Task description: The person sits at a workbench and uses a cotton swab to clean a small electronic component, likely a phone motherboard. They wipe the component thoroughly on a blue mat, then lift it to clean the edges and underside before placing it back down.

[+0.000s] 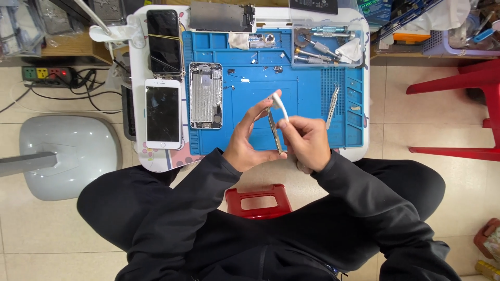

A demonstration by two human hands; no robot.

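Circuit board (274, 130), long and narrow, is held edge-on at the frame's centre above the blue mat (307, 99), pinched by the fingers of the left hand (250, 140). Right hand (308, 143) fingers are pressed together around a white tool (279, 106) touching its top. An opened phone shell (205, 95) lies to the left.

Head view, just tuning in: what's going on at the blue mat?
A person in dark sleeves sits at a small table covered by a blue mat. The left hand holds a thin board edge-up, while the right hand works a white tool against its top end. An opened phone shell and two phones lie to the left; tweezers rest on the right.
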